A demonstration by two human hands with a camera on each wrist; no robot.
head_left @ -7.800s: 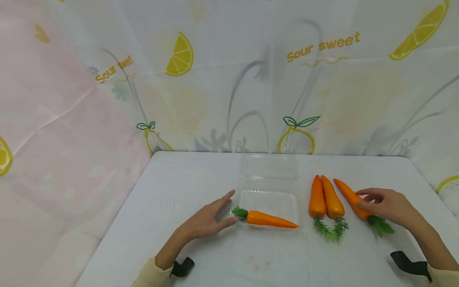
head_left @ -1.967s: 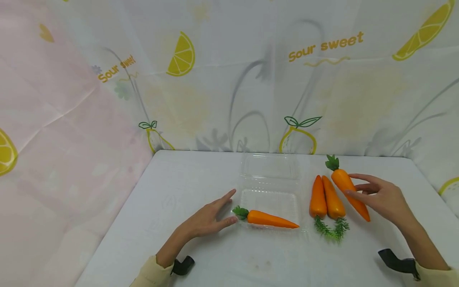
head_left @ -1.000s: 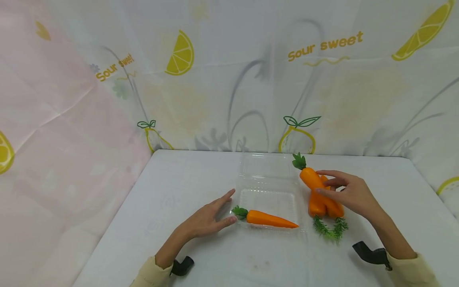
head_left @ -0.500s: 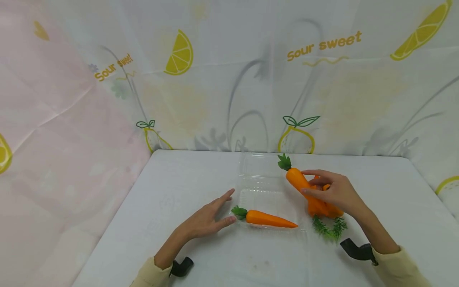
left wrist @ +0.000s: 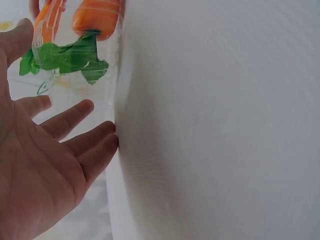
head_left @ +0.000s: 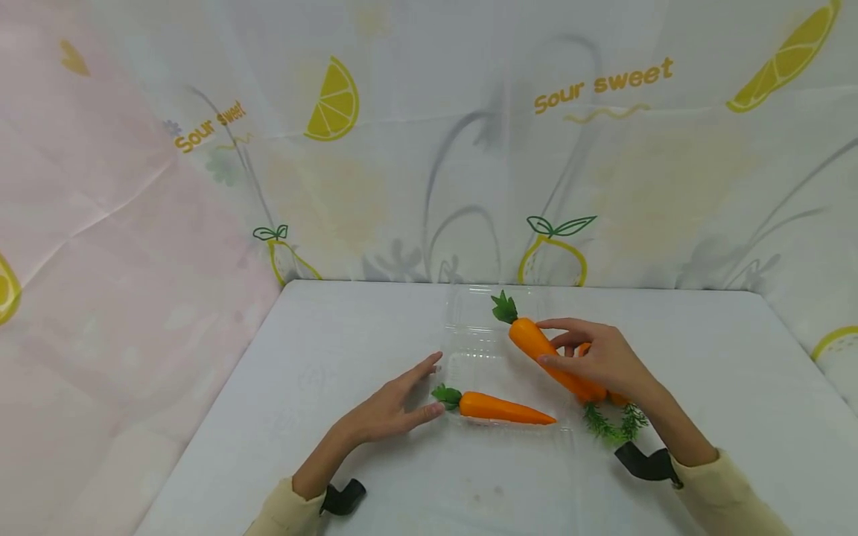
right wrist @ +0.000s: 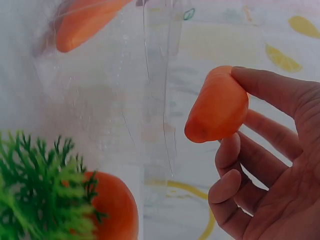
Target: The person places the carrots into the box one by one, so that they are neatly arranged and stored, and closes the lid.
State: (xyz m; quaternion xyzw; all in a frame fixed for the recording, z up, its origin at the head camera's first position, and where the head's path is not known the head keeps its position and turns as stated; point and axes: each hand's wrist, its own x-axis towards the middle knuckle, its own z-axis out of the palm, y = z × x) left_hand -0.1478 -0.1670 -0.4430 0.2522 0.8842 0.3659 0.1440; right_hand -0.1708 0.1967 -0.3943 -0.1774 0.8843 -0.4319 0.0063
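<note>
Moved leftward since the earlier frame: one carrot (head_left: pixel 529 339), pinched by the right hand (head_left: pixel 599 359), appearing over the clear box (head_left: pixel 477 368). Left hand (head_left: pixel 383 411) lies spread at its left edge. Risk: carrot dropped through loose pinch.

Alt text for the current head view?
A person's right hand pinches a carrot, leafy end up-left, seen against the right side of an open clear box on a white table. A second carrot lies along the box's near side; the left hand, fingers spread, is by the box's left edge. More carrots, partly hidden, lie right.
</note>
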